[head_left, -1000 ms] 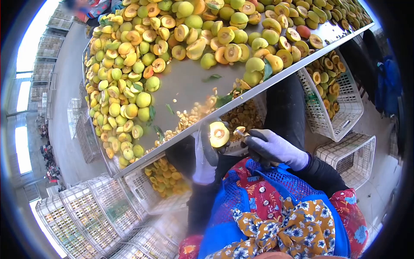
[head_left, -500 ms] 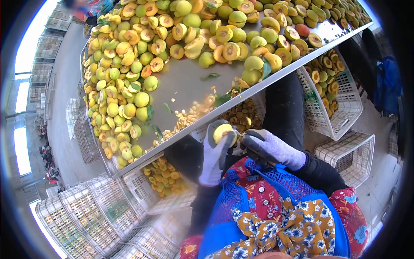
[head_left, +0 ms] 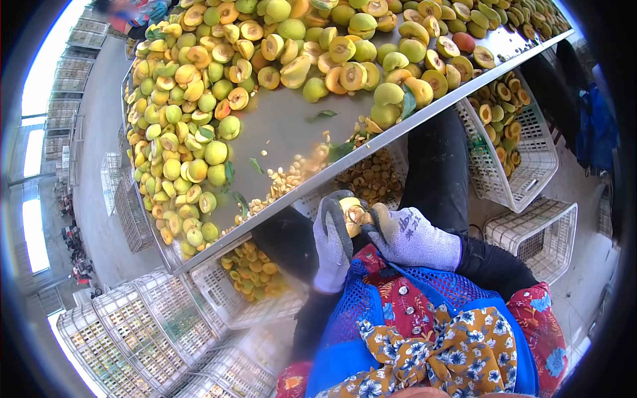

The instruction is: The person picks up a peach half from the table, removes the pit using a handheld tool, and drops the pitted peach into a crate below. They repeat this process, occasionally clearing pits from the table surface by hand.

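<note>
My left hand (head_left: 335, 235), in a lilac glove with a dark grey palm, is wrapped round a yellow apricot (head_left: 350, 216) above my lap. A cut face of the fruit is turned toward my right hand (head_left: 408, 232). That hand, gloved alike with dark writing on its back, has its fingers closed against the fruit's right side. Whatever it grips is hidden behind the fingers. Just beyond both hands runs the metal rim of the sorting table (head_left: 371, 147), heaped with whole and halved apricots (head_left: 192, 132). Loose apricot stones (head_left: 285, 182) lie along the near edge.
Under the table edge, crates hold apricot halves (head_left: 251, 270) and apricot stones (head_left: 371, 176). To the right stand a crate of halves (head_left: 531, 166) and another white crate (head_left: 537, 239). Stacked crates (head_left: 139, 325) fill the lower left. Another person (head_left: 136, 13) is at the far left corner.
My right hand has rolled so that its back now faces up, and it has come against the apricot. The fruit has turned, showing its cut face. My left hand has barely shifted.
</note>
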{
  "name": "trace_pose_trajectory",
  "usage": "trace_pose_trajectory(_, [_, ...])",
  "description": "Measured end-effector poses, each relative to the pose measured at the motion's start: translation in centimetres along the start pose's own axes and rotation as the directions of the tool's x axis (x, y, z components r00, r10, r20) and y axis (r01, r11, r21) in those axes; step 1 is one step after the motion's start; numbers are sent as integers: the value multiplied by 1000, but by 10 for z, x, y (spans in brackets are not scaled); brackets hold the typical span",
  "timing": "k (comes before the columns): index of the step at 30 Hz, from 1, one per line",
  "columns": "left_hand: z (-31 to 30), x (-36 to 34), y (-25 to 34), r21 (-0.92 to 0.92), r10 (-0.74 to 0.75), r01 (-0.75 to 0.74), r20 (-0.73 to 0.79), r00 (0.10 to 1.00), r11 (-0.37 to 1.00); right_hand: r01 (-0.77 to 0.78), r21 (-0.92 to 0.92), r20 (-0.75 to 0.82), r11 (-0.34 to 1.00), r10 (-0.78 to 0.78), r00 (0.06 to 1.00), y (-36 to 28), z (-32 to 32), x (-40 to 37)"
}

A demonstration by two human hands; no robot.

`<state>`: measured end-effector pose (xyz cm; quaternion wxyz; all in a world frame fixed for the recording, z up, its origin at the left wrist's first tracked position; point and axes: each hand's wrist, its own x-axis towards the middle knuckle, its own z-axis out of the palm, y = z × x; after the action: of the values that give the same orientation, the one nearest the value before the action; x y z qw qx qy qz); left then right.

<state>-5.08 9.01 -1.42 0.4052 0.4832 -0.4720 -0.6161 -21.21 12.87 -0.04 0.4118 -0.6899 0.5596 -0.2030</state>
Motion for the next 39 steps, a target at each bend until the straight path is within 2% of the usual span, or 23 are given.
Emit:
trace_pose_trajectory(3, [-1,-1,-16,-75,-61,57,-61,996,996,155,-69,-25,986,-157,987,12,12,-3])
trace_pose_trajectory(5, [4,-3,-14,60,22,-15,-121,992,998,284,-126,-38,950,-291,956,14,11,-1])
trace_pose_trajectory(6, [7,-4,-13,126,66,-47,-148,987,991,147,159,-5,976,-148,989,11,7,-1])
trace_pose_trajectory(7, [10,-5,-13,217,163,-128,-153,975,968,-14,423,69,906,-16,998,4,1,0])
trace_pose_trajectory(8, [12,-5,-12,307,261,-206,-150,953,929,-180,639,173,748,88,981,0,-3,2])
trace_pose_trajectory(10, [14,-4,-10,395,385,-314,-115,916,863,-348,831,379,433,17,925,7,-9,3])
trace_pose_trajectory(11, [13,-3,-11,338,335,-282,-108,936,898,-493,864,492,101,41,870,3,-11,2])
trace_pose_trajectory(12, [12,-2,-13,279,282,-247,-95,955,928,-567,786,597,-247,64,800,-4,-17,1])
trace_pose_trajectory(13, [10,-1,-16,221,226,-204,-77,971,954,-628,610,636,-483,-173,752,14,-7,2])
trace_pose_trajectory(15, [4,5,-18,156,151,-151,10,988,976,-682,281,593,-675,-437,676,34,6,3])
trace_pose_trajectory(18, [2,5,-22,132,85,-92,63,994,987,-711,294,632,-640,-428,646,35,5,2])
trace_pose_trajectory(21, [-1,7,-28,343,201,-227,109,973,911,-675,584,682,-451,-179,709,31,3,-1])
trace_pose_trajectory(22, [-1,9,-29,304,202,-232,129,971,924,-711,381,673,-591,-350,652,39,7,1])
trace_pose_trajectory(25, [-2,9,-32,182,195,-228,180,964,956,-726,292,679,-623,-399,616,44,5,0])
trace_pose_trajectory(26, [-3,9,-31,338,181,-260,248,952,905,-718,476,703,-509,-270,658,45,8,-2])
trace_pose_trajectory(27, [-6,12,-28,481,154,-297,314,937,825,-714,503,710,-488,-239,663,46,9,-3])
trace_pose_trajectory(29, [-9,19,-25,613,236,-458,410,881,644,-707,557,717,-435,-177,674,46,8,-3])
trace_pose_trajectory(30, [-10,22,-28,614,341,-563,450,825,553,-701,553,719,-449,-167,674,46,8,-3])
trace_pose_trajectory(32, [-10,21,-29,622,357,-569,443,822,539,-688,542,724,-482,-147,674,44,8,-5])
trace_pose_trajectory(33, [-9,21,-28,626,365,-571,439,821,531,-681,601,715,-418,-99,692,41,5,-5])
trace_pose_trajectory(35, [-5,19,-20,619,173,-392,384,907,680,-651,704,677,-284,-6,736,31,-2,-7])
trace_pose_trajectory(38, [8,14,-18,455,153,-220,180,972,863,-641,737,662,-215,40,748,23,-6,-6])
trace_pose_trajectory(39, [8,13,-25,358,176,-230,176,968,905,-668,647,687,-366,-100,720,28,-2,-6])
